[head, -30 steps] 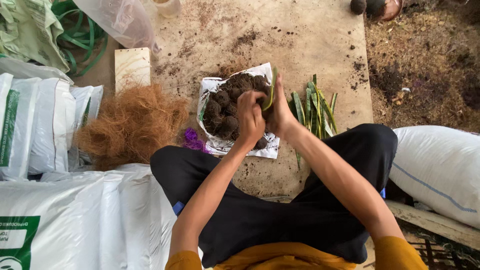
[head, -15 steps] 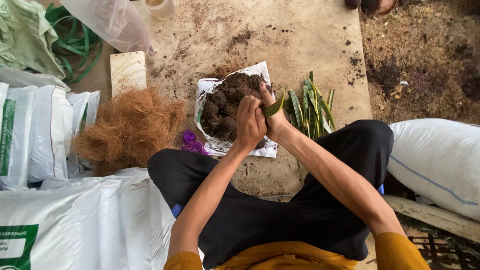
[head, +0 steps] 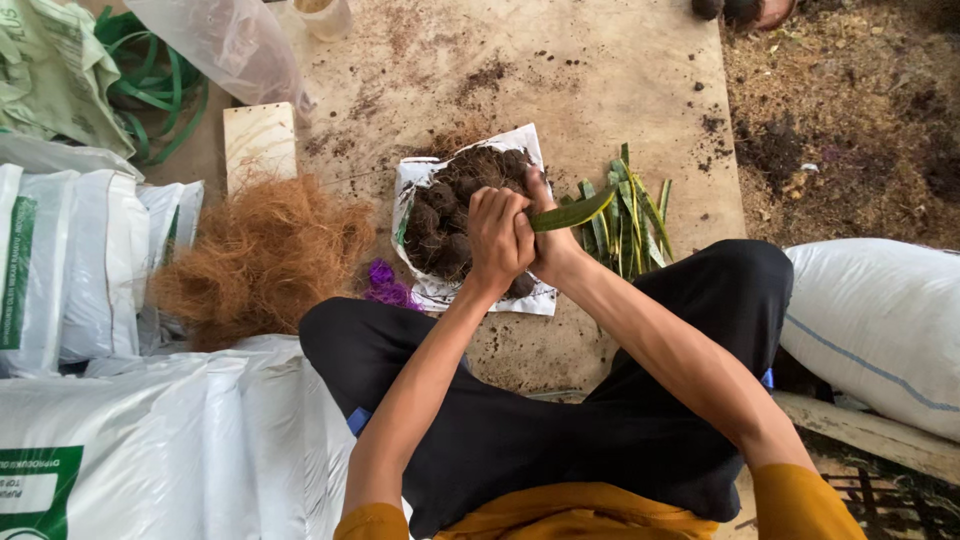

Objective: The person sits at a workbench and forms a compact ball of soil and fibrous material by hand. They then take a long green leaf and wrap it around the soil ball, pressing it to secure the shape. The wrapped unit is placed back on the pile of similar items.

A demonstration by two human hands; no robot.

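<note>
While my left hand (head: 497,232) curls shut over the dark soil clumps (head: 450,205), my right hand (head: 545,235) pinches a green leaf (head: 572,212) beside it.

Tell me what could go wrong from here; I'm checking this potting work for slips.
The green leaf, pinched between the left hand and right hand, may crease or tear. The dark clumps sit heaped on a white bag and could roll onto the concrete slab, already strewn with crumbs.
</note>
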